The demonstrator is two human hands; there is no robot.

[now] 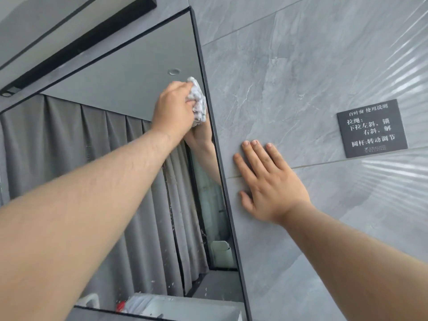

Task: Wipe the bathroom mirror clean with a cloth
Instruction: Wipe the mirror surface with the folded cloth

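Wiping mirror [129, 93], upper right edge.
Left hand [172, 107] grips bunched cloth [198, 100]; right hand [271, 181] flat, fingers straight, on wall tile [289, 77]. Suggest overlapping strokes along frame.

Mirror [139, 93]: 1, black frame. Cloth [198, 100]: 1, white, bunched. Hands: 2, i.e. L hand [172, 107] gripping the cloth, R hand [268, 181] flat on tile wall [301, 77], all 5 digits showing. Plaque [371, 128]: 1, dark, w/ 5 lines of white text + 1 small logo. Grout lines [254, 22] on the wall: 2. Black bar [88, 42] above the mirror: 1. In reflection: 1 round ceiling light [174, 71], 1 mirrored hand [201, 133], 1 grey curtain [69, 140], 1 white box [221, 253], 1 red-capped item [120, 306], too small to ID.
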